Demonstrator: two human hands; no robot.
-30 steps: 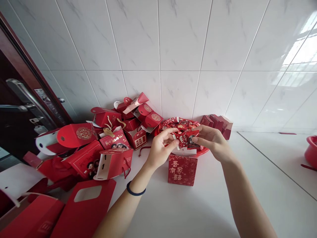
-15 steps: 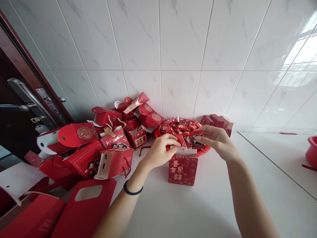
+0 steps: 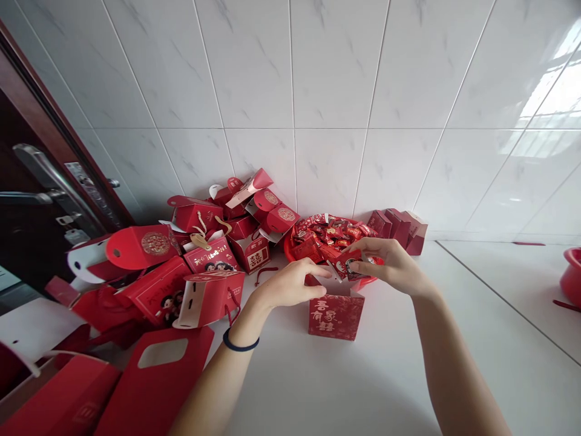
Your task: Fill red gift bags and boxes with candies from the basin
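A small red gift box (image 3: pixel 336 318) with gold Chinese characters stands upright on the white surface, its top open toward me. My right hand (image 3: pixel 394 266) pinches a red-and-black candy packet (image 3: pixel 344 264) just above the opening. At the box's upper left rim is my left hand (image 3: pixel 290 284), thumb and fingers apart; whether it touches the rim I cannot tell. Behind the box sits a red basin (image 3: pixel 290 251) heaped with red wrapped candies (image 3: pixel 331 233).
Many red gift boxes (image 3: pixel 154 290), several with rope handles, pile up on the left. Several closed dark red boxes (image 3: pixel 399 227) stand against the tiled wall (image 3: pixel 327 169) behind the basin. A red container (image 3: pixel 571 278) is at the far right; a door handle (image 3: pixel 40 175) projects at the left.
My right hand has brought the candy packet down and left, toward the box opening. My left hand has dropped from over the candies to the box's rim, its fingers spreading.
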